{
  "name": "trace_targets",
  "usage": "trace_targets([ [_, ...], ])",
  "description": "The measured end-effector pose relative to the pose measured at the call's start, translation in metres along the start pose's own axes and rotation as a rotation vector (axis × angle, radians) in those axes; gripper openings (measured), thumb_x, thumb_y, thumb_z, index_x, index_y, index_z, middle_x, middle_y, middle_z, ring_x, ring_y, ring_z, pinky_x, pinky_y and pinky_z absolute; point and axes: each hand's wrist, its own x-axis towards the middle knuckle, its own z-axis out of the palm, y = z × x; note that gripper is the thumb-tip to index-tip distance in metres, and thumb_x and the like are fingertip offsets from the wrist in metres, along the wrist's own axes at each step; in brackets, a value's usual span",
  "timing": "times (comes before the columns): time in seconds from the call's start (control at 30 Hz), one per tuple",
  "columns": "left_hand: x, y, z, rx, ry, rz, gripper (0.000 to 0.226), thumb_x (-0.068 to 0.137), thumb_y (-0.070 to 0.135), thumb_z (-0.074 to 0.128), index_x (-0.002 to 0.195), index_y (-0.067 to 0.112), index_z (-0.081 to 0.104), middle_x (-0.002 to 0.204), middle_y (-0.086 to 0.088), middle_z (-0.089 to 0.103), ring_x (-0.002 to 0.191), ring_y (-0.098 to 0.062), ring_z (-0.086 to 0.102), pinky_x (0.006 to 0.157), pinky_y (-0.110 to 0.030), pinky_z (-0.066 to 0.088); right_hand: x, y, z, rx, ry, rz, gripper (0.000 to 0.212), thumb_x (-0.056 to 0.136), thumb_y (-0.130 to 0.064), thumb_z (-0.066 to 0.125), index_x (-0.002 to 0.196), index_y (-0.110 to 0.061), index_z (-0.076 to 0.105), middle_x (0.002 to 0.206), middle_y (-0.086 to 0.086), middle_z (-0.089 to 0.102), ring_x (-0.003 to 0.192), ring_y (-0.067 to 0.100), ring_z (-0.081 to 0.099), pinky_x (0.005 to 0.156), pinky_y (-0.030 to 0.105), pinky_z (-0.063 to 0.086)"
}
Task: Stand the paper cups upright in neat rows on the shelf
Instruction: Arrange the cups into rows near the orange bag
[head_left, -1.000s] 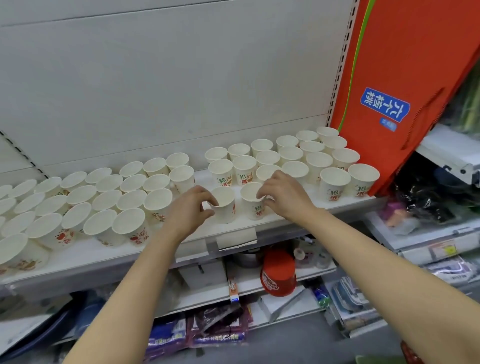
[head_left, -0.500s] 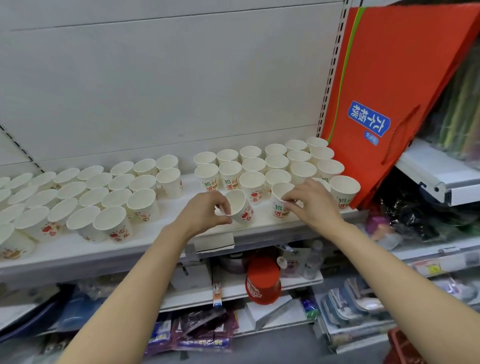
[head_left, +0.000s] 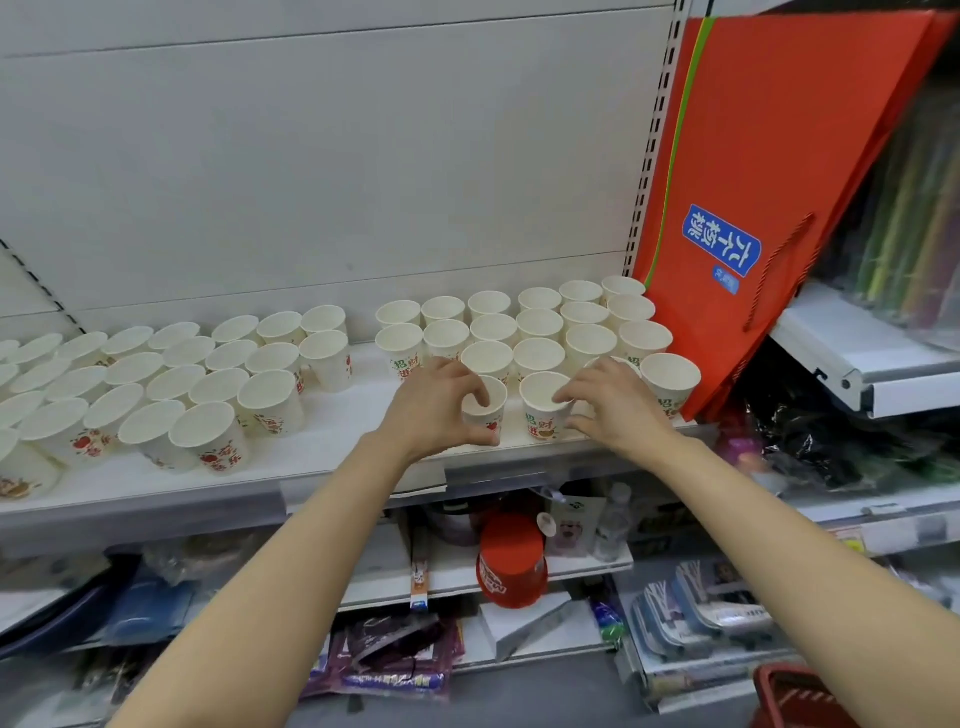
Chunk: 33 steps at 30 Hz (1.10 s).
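Two hands work at the front of a white shelf (head_left: 322, 457) of upright paper cups. The left hand (head_left: 431, 410) pinches one front cup (head_left: 488, 408); the right hand (head_left: 618, 405) grips the neighbouring cup (head_left: 543, 410). About twenty-three cups stand in the right group (head_left: 540, 332); a larger group (head_left: 171, 384) stands left.

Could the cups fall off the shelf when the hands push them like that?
Maybe. The cup gripped by the left hand and the cup held by the right hand stand close to the shelf's front edge, so a slip could tip one off. The right-side block of cups is tightly packed; a hard push might knock neighbours over. The far-right cup sits against the leaning orange bag, which could slide onto it.
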Motion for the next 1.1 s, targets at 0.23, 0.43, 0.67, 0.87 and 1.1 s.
trace_targets([
  [0.23, 0.002, 0.020, 0.011, -0.069, 0.023, -0.115, 0.018, 0.082, 0.043, 0.069, 0.088, 0.027, 0.067, 0.101, 0.010, 0.062, 0.102, -0.013, 0.050, 0.075, -0.030, 0.043, 0.003, 0.006, 0.001, -0.016, 0.024, -0.048, 0.007, 0.077, -0.028, 0.074, 0.082, -0.023, 0.071, 0.081, -0.010, 0.065, 0.088, 0.020, 0.050, 0.077, 0.035, 0.040],
  [0.43, 0.008, 0.023, 0.015, -0.119, -0.018, -0.074, 0.016, 0.083, 0.038, 0.071, 0.090, 0.025, 0.068, 0.100, 0.010, 0.061, 0.101, -0.012, 0.050, 0.076, -0.028, 0.043, 0.007, 0.018, -0.005, -0.082, 0.016, -0.148, 0.006, 0.075, -0.022, 0.077, 0.076, -0.021, 0.071, 0.075, -0.007, 0.066, 0.080, 0.022, 0.053, 0.069, 0.035, 0.043],
  [0.67, 0.000, 0.019, 0.010, -0.099, 0.077, -0.051, 0.031, 0.082, 0.047, 0.071, 0.109, 0.034, 0.064, 0.119, 0.016, 0.060, 0.113, -0.007, 0.048, 0.085, -0.028, 0.047, 0.008, 0.012, 0.000, -0.062, 0.087, -0.186, 0.022, 0.074, -0.032, 0.077, 0.094, -0.023, 0.072, 0.089, -0.007, 0.068, 0.089, 0.020, 0.056, 0.074, 0.035, 0.043],
  [0.87, -0.029, -0.014, -0.001, -0.036, 0.270, -0.146, 0.026, 0.088, 0.040, 0.067, 0.112, 0.032, 0.065, 0.115, 0.015, 0.062, 0.105, -0.011, 0.052, 0.077, -0.029, 0.048, 0.016, -0.028, 0.010, 0.017, 0.365, -0.263, 0.014, 0.076, -0.025, 0.076, 0.085, -0.016, 0.072, 0.079, -0.003, 0.067, 0.078, 0.024, 0.057, 0.068, 0.035, 0.043],
  [1.1, -0.081, -0.107, -0.029, 0.151, 0.441, -0.495, 0.016, 0.084, 0.027, 0.072, 0.099, 0.022, 0.072, 0.095, 0.003, 0.070, 0.092, -0.024, 0.055, 0.073, -0.037, 0.047, 0.051, -0.094, 0.054, 0.056, 0.350, -0.365, 0.005, 0.078, -0.023, 0.073, 0.080, -0.018, 0.071, 0.076, -0.006, 0.065, 0.075, 0.022, 0.054, 0.065, 0.031, 0.039],
])
